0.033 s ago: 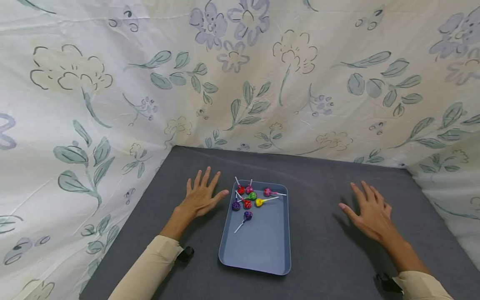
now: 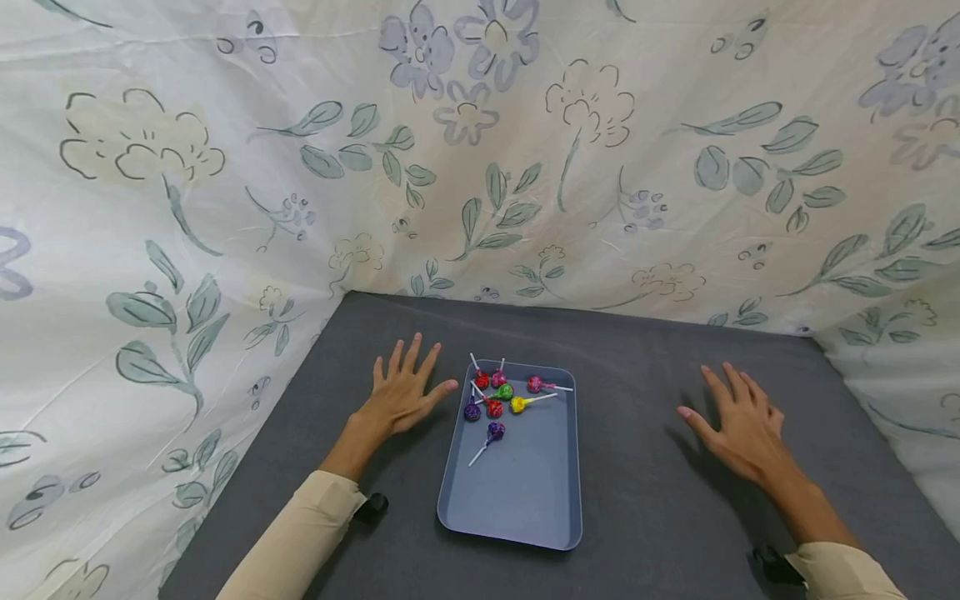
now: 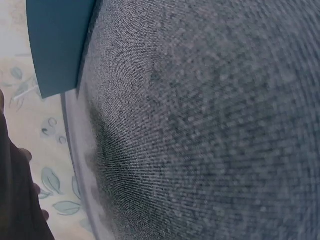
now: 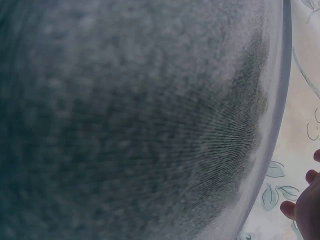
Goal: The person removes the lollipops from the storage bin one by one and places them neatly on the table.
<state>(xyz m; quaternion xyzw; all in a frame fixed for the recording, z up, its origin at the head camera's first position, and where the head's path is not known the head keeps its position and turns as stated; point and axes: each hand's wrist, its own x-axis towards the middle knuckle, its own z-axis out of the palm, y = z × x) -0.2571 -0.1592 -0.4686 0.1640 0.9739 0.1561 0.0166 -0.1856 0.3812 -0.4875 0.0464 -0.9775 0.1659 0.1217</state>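
A blue-grey tray (image 2: pixel 517 500) stands between the two hands, with several wrapped lollipops in its far half. Among them are a yellow lollipop (image 2: pixel 518 405), a green lollipop (image 2: pixel 506 392) and a pink lollipop (image 2: pixel 534 384). Two red ones, another pink and two purple ones lie nearby; one purple lollipop (image 2: pixel 496 431) is nearest the front. My left hand (image 2: pixel 403 395) is spread beside the tray's left edge, thumb towards the rim, holding nothing. Well to the right of the tray, my right hand (image 2: pixel 742 427) is bare, its fingers relaxed. In the left wrist view the tray's side (image 3: pixel 60 45) shows at top left.
A dark grey cloth (image 2: pixel 637 483) covers the table under the tray and hands. Behind the table and along its sides hangs a pale curtain (image 2: pixel 480 283) with flowers and leaves. Black straps (image 2: pixel 371 508) sit by the wrists, at the beige sleeves.
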